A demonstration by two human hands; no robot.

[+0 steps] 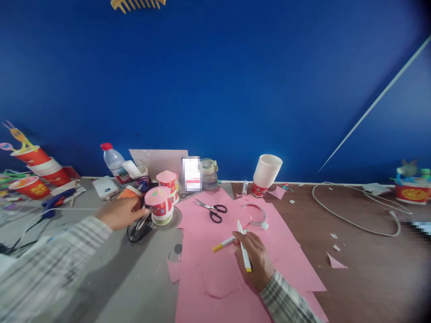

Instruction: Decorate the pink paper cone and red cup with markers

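My right hand (257,262) is closed around a white marker (245,255) with a yellow end, held over the pink paper (215,273). A second white marker (224,244) with a yellow tip lies beside my fingertips. My left hand (124,211) reaches out at the left with its fingers stretched. It is close to an orange paper cup (132,193), which it partly hides, and a red cup with a pink cone top (160,202). Beneath the left fingers is a dark, thin-framed item (139,231), too blurred to name. Black-handled scissors (215,211) lie opened on the paper.
A leaning stack of paper cups (266,175), a clear jar (210,175) and a red-capped bottle (113,161) stand near the blue wall. A tape ring (256,214) lies on the paper. A white cable (353,229) curves across the right side. Paper scraps are scattered around.
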